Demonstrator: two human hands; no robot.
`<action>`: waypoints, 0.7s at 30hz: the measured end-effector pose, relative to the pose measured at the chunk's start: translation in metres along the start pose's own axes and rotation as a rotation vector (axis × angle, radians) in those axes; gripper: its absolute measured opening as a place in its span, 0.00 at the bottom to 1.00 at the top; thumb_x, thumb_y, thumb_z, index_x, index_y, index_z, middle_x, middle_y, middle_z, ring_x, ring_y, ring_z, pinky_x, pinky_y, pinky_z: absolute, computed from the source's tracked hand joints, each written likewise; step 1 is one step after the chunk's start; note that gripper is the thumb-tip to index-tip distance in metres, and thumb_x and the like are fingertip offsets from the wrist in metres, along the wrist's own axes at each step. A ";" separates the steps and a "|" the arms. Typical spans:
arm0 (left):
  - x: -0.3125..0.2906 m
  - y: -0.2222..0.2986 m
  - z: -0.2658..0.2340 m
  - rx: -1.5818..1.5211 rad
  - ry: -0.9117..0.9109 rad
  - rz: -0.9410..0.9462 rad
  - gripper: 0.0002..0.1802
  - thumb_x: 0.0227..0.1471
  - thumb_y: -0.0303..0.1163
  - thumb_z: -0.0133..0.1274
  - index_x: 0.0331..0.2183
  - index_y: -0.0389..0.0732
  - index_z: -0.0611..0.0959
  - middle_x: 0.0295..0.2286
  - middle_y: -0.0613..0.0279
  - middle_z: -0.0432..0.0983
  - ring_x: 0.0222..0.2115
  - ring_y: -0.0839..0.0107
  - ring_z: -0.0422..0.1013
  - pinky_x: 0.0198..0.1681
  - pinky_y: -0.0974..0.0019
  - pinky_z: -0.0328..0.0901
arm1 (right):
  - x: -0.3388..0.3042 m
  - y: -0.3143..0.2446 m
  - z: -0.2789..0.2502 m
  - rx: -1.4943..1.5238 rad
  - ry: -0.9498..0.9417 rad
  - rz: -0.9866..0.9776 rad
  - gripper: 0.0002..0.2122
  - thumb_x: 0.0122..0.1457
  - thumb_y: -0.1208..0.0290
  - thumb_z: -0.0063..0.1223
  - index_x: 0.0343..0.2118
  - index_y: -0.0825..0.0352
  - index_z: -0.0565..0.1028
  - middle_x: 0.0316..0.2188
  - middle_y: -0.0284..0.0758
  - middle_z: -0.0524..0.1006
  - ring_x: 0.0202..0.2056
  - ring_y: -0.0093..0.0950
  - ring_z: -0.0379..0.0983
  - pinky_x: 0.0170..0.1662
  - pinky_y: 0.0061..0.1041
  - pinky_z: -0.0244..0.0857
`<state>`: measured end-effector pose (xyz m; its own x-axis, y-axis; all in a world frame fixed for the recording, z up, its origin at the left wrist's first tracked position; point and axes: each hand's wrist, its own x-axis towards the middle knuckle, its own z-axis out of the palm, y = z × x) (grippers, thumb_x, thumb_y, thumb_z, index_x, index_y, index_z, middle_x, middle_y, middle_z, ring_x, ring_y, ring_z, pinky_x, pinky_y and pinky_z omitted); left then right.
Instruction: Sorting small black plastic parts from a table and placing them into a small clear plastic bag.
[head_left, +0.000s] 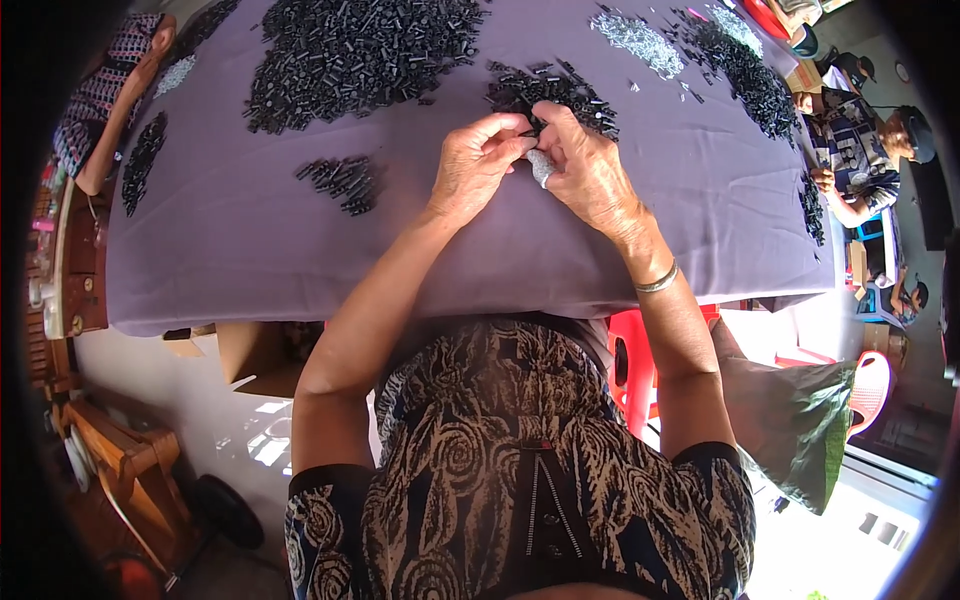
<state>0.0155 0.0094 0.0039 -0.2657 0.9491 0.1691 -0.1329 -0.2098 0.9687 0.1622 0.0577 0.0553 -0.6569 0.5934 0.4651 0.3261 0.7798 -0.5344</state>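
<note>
My left hand (472, 168) and my right hand (592, 172) meet above the purple cloth, fingertips pinched together. Between them a small black part (534, 127) shows only in part. Tucked under the curled fingers of my right hand is a whitish, glittering clump of small clear pieces (541, 166); its full shape is hidden. Just beyond my fingertips lies a pile of small black tubular parts (520, 88). Left of my left hand is a smaller group of black parts (342, 182), lying in loose slanted rows.
A large heap of black parts (360, 60) covers the far left of the purple-covered table (250, 250). Clear pieces (640, 45) and more black parts (745, 75) lie at far right. Other people sit at both sides. A cardboard box (255, 355) and red chair (632, 365) stand below the edge.
</note>
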 end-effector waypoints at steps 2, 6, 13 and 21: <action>0.001 -0.003 -0.001 0.031 0.002 0.003 0.11 0.48 0.25 0.55 0.37 0.36 0.79 0.26 0.66 0.75 0.25 0.80 0.70 0.24 0.77 0.65 | 0.002 -0.003 -0.001 -0.009 0.000 -0.035 0.23 0.45 0.84 0.56 0.46 0.65 0.65 0.21 0.32 0.71 0.22 0.25 0.69 0.27 0.23 0.67; 0.002 0.001 -0.003 -0.185 -0.053 -0.024 0.11 0.49 0.22 0.53 0.38 0.32 0.77 0.27 0.62 0.75 0.26 0.77 0.72 0.27 0.74 0.69 | 0.004 -0.002 -0.001 -0.023 0.019 -0.100 0.23 0.46 0.82 0.57 0.46 0.64 0.65 0.21 0.31 0.71 0.22 0.24 0.69 0.27 0.23 0.67; 0.004 0.007 -0.002 -0.328 0.017 -0.023 0.10 0.47 0.22 0.54 0.36 0.34 0.77 0.27 0.60 0.74 0.26 0.72 0.73 0.29 0.69 0.72 | 0.004 0.009 0.001 0.675 0.211 0.310 0.05 0.57 0.78 0.48 0.36 0.67 0.70 0.25 0.28 0.73 0.22 0.15 0.66 0.24 0.15 0.64; 0.005 0.002 -0.005 -0.289 -0.041 0.007 0.11 0.49 0.23 0.54 0.37 0.34 0.76 0.29 0.59 0.74 0.27 0.72 0.72 0.27 0.70 0.68 | -0.002 0.019 0.006 0.640 -0.150 0.472 0.13 0.60 0.61 0.43 0.30 0.67 0.74 0.19 0.27 0.71 0.19 0.14 0.64 0.21 0.16 0.62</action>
<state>0.0093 0.0123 0.0054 -0.2294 0.9549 0.1884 -0.3994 -0.2689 0.8764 0.1662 0.0703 0.0400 -0.6461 0.7631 0.0143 0.1692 0.1615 -0.9723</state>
